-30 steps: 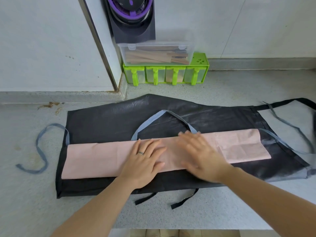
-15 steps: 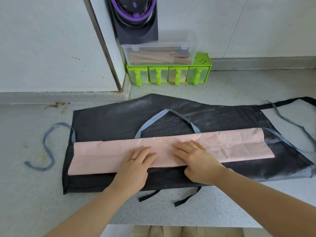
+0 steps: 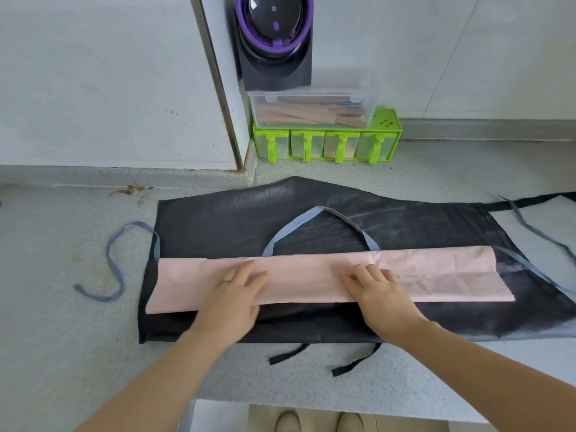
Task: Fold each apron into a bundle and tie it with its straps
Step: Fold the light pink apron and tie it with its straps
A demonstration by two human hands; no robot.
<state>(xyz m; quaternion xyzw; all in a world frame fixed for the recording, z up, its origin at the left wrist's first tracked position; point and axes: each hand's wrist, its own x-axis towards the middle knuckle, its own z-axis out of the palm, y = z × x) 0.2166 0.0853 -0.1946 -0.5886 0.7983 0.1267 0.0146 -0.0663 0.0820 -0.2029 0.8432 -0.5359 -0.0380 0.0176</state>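
A pink apron (image 3: 436,277), folded into a long narrow strip, lies across a black apron (image 3: 237,226) spread flat on the grey counter. My left hand (image 3: 232,296) presses flat on the strip left of its middle. My right hand (image 3: 378,296) rests on the strip right of the middle with its fingers bent, covering the near edge. The pink apron's blue neck loop (image 3: 318,210) arches over the black cloth behind the strip. One blue strap (image 3: 112,266) curls on the counter at the left, another (image 3: 536,268) trails off right.
Two black strap ends (image 3: 288,353) hang toward the counter's front edge (image 3: 311,402). At the back wall stand a green spice rack (image 3: 327,146), a clear box of wooden utensils (image 3: 311,109) on it, and a black and purple appliance (image 3: 274,42).
My hands have slid apart along the pink strip, the left one leftward and the right one rightward. The strip looks slightly narrower and flatter than a second ago.
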